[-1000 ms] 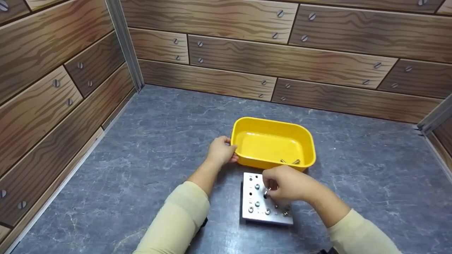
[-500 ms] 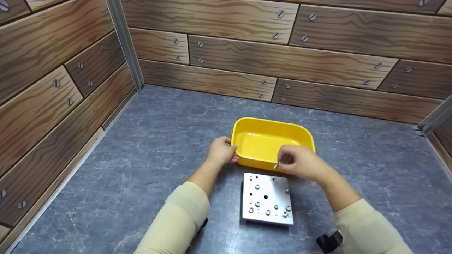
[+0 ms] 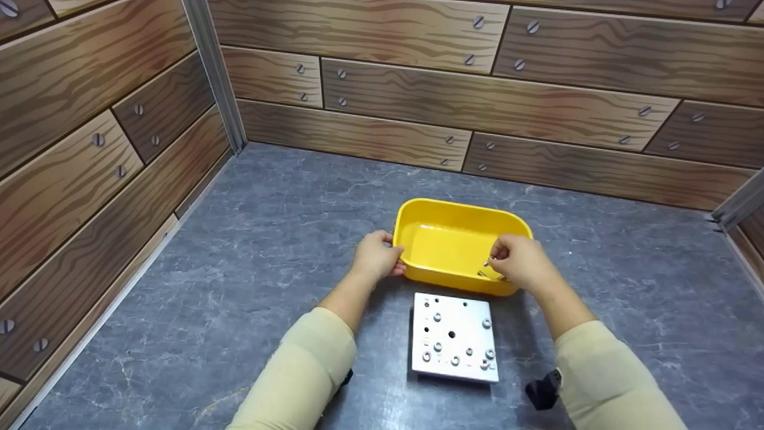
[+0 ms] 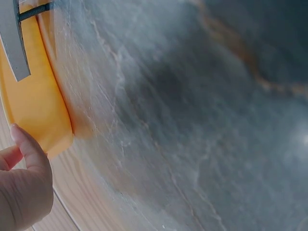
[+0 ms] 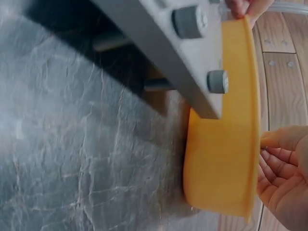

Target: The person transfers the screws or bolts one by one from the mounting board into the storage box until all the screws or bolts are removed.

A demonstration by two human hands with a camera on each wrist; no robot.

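My left hand (image 3: pixel 377 257) grips the left end of a yellow plastic bin (image 3: pixel 453 278), thumb over the rim and fingers low against its outer side. At the bin's right end, my right hand (image 3: pixel 525 263) reaches over the rim and pinches a small silver bolt (image 3: pixel 489 261). Beneath those fingertips, a couple of bolts (image 3: pixel 481 273) lie on the bin floor, partly covered by the hand. In front of the bin stands a square metal plate (image 3: pixel 439 334) with several socket-head bolts (image 5: pixel 217 82) in it and some bare holes. Bolt shanks stick out under the plate in the right wrist view.
Wood-patterned panels (image 3: pixel 358 119) wall the left and back of the grey marbled table (image 3: pixel 286 209). A metal corner post (image 3: pixel 218 77) joins them. The plate stands raised between the forearms, close to the bin's near wall.
My right hand has lifted the bolt from the plate's middle, leaving a dark hole, and carried it forward and right over the bin. My left hand stays at the bin's left end.
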